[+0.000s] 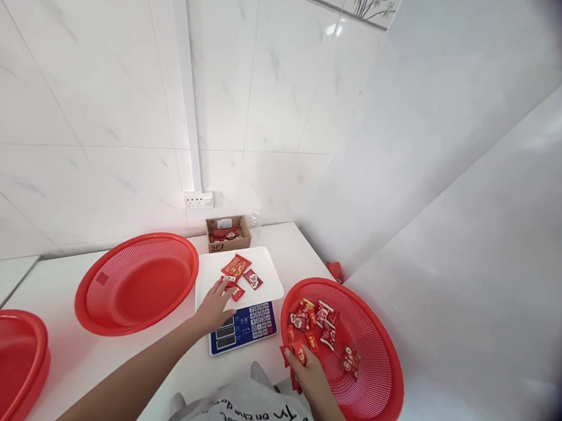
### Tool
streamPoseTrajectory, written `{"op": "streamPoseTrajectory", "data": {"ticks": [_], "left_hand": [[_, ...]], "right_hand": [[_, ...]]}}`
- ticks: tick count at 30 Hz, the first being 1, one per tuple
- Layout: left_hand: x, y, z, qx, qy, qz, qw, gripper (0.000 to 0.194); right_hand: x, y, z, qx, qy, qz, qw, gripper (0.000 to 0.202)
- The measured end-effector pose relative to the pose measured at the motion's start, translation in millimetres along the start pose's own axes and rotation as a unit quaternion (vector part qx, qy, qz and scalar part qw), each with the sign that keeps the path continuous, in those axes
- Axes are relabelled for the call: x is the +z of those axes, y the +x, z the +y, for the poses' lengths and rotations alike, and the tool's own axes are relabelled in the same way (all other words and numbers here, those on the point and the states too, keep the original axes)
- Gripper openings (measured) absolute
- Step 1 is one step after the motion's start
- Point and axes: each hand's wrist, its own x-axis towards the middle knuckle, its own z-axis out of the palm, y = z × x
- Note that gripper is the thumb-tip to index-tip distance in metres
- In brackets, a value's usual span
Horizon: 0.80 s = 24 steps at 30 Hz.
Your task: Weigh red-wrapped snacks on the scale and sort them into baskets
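Note:
My left hand (pixel 215 305) reaches over the front of the white weighing plate (pixel 208 266), its fingertips at the small red packets (pixel 235 291) there; whether it grips one is unclear. A larger red packet (pixel 236 265) and another small one (pixel 253 279) lie farther back on the plate. Below the plate shows the scale's blue keypad panel (pixel 242 329). At the left rim of the right red basket (pixel 394 376), my right hand (pixel 304 367) is closed on red packets (pixel 297 351). Several red packets (pixel 329 334) lie inside that basket.
Behind the scale stands a small cardboard box (pixel 231 246) holding red packets. Two more red baskets, one beside the scale (pixel 150 291) and one at the far left (pixel 5 359), sit on the white table (pixel 90 370). A socket (pixel 198 200) is on the wall.

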Motion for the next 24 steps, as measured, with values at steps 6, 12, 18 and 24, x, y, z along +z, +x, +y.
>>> {"op": "streamPoseTrajectory", "data": {"ticks": [6,12,18,24], "left_hand": [[2.2,37.5,-10.6,0.023,0.09,-0.048,0.995,0.064],[6.0,43.4,-11.1,0.016,0.119,-0.027,0.992,0.049],[5.9,36.5,-12.9,-0.028,0.125,-0.023,0.991,0.04],[-23.5,13.2,-25.4,-0.084,0.106,0.016,0.991,0.042]], "right_hand": [[-0.5,15.4,30.9,-0.078,-0.233,0.034,0.969,0.022],[4.8,16.9,4.5,-0.035,-0.426,-0.067,0.902,0.02],[0.3,21.4,-16.5,-0.05,-0.476,-0.063,0.876,0.019],[-6.9,38.4,-19.9,-0.065,-0.476,-0.064,0.875,0.02]]}}
